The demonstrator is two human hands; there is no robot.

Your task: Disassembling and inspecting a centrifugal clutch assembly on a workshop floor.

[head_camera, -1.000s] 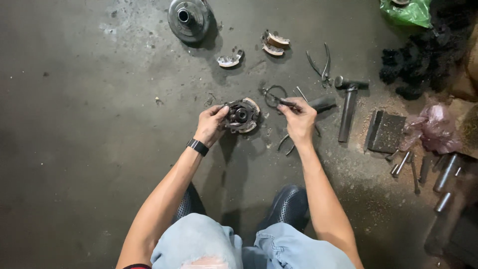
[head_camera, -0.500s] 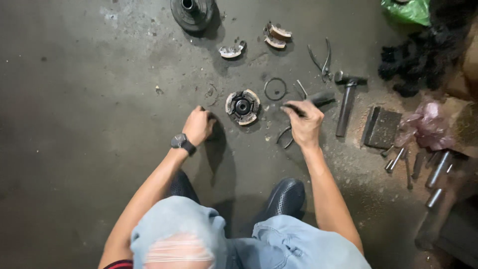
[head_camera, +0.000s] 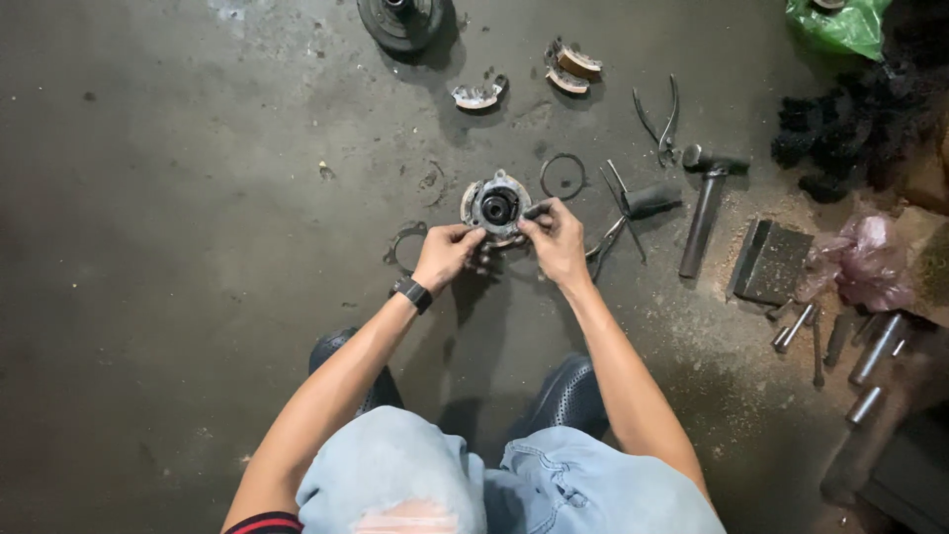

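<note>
A round metal assembly (head_camera: 496, 205) with a dark centre hole lies on the concrete floor in front of me. My left hand (head_camera: 447, 254), with a black watch on the wrist, grips its lower left edge. My right hand (head_camera: 557, 240) is at its right edge, fingers pinching a small dark part (head_camera: 539, 210) against the rim. A flat metal ring plate (head_camera: 400, 245) lies just left of my left hand. A thin wire ring (head_camera: 563, 176) lies just beyond my right hand. My knees in torn jeans and my dark shoes fill the bottom of the view.
Right of my hands lie pliers (head_camera: 611, 235), a black cylinder (head_camera: 652, 201), a hammer (head_camera: 704, 203), a dark block (head_camera: 774, 262), a pink bag (head_camera: 865, 262) and metal rods (head_camera: 870, 348). Farther off are curved shoes (head_camera: 571, 67), a round drum (head_camera: 400, 18), more pliers (head_camera: 660, 119) and black rags (head_camera: 850, 119).
Half a second ago my left hand rested on the floor and my right hand was among the tools. Both have come in to the round assembly.
</note>
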